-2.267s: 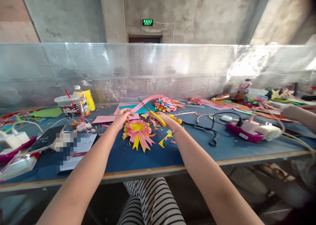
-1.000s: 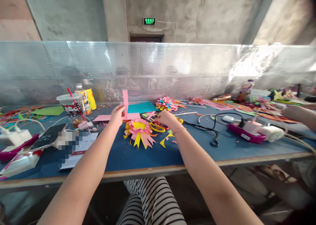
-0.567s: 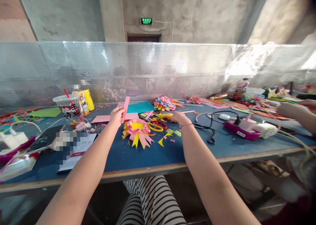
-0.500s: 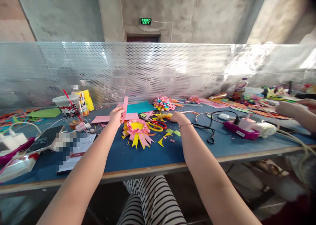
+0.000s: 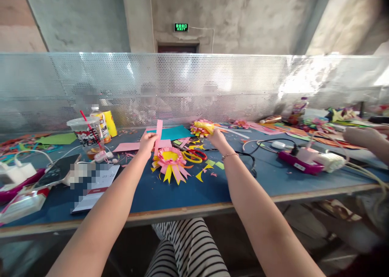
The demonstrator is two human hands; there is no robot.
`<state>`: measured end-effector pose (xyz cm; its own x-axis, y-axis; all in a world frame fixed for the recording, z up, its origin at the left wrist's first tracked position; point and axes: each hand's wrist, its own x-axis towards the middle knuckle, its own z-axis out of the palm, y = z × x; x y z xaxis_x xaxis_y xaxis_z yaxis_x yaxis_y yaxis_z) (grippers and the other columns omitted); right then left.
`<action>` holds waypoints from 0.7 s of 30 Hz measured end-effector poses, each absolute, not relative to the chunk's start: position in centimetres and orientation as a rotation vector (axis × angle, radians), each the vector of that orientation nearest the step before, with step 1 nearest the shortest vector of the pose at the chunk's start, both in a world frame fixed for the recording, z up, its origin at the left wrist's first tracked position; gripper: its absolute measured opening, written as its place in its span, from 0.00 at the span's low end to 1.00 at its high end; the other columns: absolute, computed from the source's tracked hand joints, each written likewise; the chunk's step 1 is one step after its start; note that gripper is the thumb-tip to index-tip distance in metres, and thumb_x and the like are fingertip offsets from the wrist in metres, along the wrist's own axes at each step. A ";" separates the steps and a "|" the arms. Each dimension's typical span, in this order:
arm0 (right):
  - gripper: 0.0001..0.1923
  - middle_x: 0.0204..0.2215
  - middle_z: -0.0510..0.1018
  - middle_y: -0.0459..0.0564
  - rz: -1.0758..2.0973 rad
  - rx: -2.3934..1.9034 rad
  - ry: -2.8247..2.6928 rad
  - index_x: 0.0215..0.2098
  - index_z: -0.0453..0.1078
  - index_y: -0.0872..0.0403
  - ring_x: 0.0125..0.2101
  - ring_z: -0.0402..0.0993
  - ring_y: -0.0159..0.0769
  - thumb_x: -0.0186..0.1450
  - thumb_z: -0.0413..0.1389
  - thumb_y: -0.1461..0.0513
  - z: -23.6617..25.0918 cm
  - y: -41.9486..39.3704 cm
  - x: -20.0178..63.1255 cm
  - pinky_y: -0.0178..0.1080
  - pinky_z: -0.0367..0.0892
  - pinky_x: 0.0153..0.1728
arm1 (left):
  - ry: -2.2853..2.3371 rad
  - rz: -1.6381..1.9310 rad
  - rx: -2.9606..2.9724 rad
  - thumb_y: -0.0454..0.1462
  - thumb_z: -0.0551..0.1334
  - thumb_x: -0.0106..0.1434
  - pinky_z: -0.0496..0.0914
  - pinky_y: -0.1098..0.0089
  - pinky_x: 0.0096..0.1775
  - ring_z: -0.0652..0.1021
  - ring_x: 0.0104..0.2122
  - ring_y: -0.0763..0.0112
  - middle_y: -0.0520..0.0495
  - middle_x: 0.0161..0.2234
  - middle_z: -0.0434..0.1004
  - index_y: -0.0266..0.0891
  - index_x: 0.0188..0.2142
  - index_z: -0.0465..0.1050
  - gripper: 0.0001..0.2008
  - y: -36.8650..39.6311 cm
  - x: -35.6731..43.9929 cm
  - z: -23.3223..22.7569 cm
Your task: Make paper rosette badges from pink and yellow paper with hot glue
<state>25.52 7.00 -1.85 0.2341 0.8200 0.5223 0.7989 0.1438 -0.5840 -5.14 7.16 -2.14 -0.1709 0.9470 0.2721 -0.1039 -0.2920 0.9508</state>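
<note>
My left hand (image 5: pixel 148 144) is closed on a pink paper strip (image 5: pixel 159 132), which stands upright above the table. My right hand (image 5: pixel 218 140) grips a shiny yellow object (image 5: pixel 204 127), raised off the table; its exact kind is unclear. Between and below the hands lies a paper rosette (image 5: pixel 172 160) with a pleated pink ring, a yellow middle and pointed pink and yellow tails. Yellow-handled scissors (image 5: pixel 192 157) and a red-handled pair (image 5: pixel 199 153) rest beside it. Behind the yellow object, a multicoloured paper flower (image 5: pixel 197 132) is partly covered.
Teal paper (image 5: pixel 178 132) and pink paper (image 5: pixel 129 147) lie behind the rosette. A plastic cup (image 5: pixel 88 137) and a phone (image 5: pixel 57 169) are at left. Cables and a purple power strip (image 5: pixel 299 163) lie at right, near another person's hand (image 5: pixel 355 136). A perforated metal screen (image 5: pixel 182 86) edges the table.
My right hand has picked up the yellow object from the table and raised it before the multicoloured flower. My left hand has shifted slightly right with the pink strip.
</note>
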 end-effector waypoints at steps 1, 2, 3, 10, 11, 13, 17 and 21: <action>0.17 0.39 0.75 0.60 0.065 -1.670 -1.477 0.46 0.67 0.58 0.41 0.72 0.48 0.58 0.49 0.62 -1.4 6.7 24.6 0.44 0.65 0.40 | 1.097 1.586 1.304 0.41 0.65 0.42 0.61 0.73 0.23 0.68 0.19 0.75 0.54 0.19 0.70 0.37 0.26 0.71 0.12 7.1 -5.1 -2.2; 0.17 0.41 0.74 0.60 0.070 -1.647 -1.456 0.46 0.66 0.57 0.42 0.71 0.48 0.60 0.48 0.60 -1.1 6.3 23.6 0.44 0.65 0.40 | 1.124 1.574 1.369 0.42 0.65 0.42 0.61 0.73 0.24 0.69 0.20 0.74 0.53 0.19 0.70 0.37 0.26 0.72 0.12 7.0 -5.0 -2.3; 0.17 0.41 0.74 0.59 0.081 -1.599 -1.463 0.45 0.65 0.56 0.43 0.70 0.47 0.61 0.47 0.57 -0.8 5.8 22.6 0.44 0.65 0.41 | 1.153 1.560 1.429 0.42 0.65 0.43 0.60 0.73 0.24 0.68 0.19 0.74 0.53 0.18 0.69 0.37 0.25 0.72 0.11 6.9 -4.9 -2.4; 0.24 0.43 0.72 0.60 -0.154 -1.531 -1.533 0.46 0.59 0.56 0.45 0.68 0.48 0.59 0.53 0.49 -1.4 4.4 18.7 0.45 0.64 0.42 | 1.294 1.444 1.720 0.42 0.62 0.47 0.57 0.73 0.23 0.66 0.18 0.74 0.53 0.16 0.67 0.38 0.20 0.71 0.09 5.9 -3.9 -2.5; 0.24 0.42 0.72 0.61 -0.186 -1.546 -1.528 0.46 0.59 0.57 0.45 0.68 0.49 0.59 0.53 0.50 -1.6 4.5 18.6 0.45 0.64 0.42 | 1.299 1.430 1.736 0.42 0.61 0.48 0.57 0.73 0.23 0.66 0.18 0.74 0.53 0.15 0.67 0.38 0.20 0.71 0.09 5.8 -3.8 -2.4; 0.22 0.41 0.73 0.62 -0.234 -1.561 -1.534 0.47 0.59 0.58 0.43 0.69 0.49 0.61 0.52 0.52 -1.7 4.8 18.8 0.45 0.64 0.41 | 1.288 1.420 1.754 0.42 0.62 0.47 0.56 0.72 0.23 0.66 0.18 0.74 0.53 0.15 0.67 0.38 0.20 0.71 0.09 5.5 -3.6 -2.3; 0.19 0.39 0.73 0.63 -0.318 -1.554 -1.572 0.47 0.58 0.60 0.42 0.70 0.49 0.63 0.50 0.56 -2.0 5.4 19.2 0.46 0.65 0.40 | 1.233 1.448 1.781 0.41 0.62 0.47 0.57 0.72 0.24 0.67 0.19 0.74 0.52 0.17 0.69 0.37 0.19 0.71 0.09 5.2 -3.4 -2.1; 0.17 0.41 0.72 0.64 -0.393 -1.508 -1.614 0.47 0.59 0.60 0.44 0.69 0.49 0.63 0.50 0.58 -2.4 5.8 19.3 0.47 0.65 0.43 | 1.231 1.429 1.788 0.41 0.62 0.47 0.57 0.72 0.24 0.66 0.19 0.74 0.53 0.16 0.67 0.37 0.19 0.71 0.09 4.9 -3.2 -2.0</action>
<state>19.32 5.85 -2.38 0.1099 0.6480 0.7537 0.9221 0.2166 -0.3207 -3.18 4.88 -1.98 0.0223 0.8889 0.4576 0.3208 -0.4399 0.8388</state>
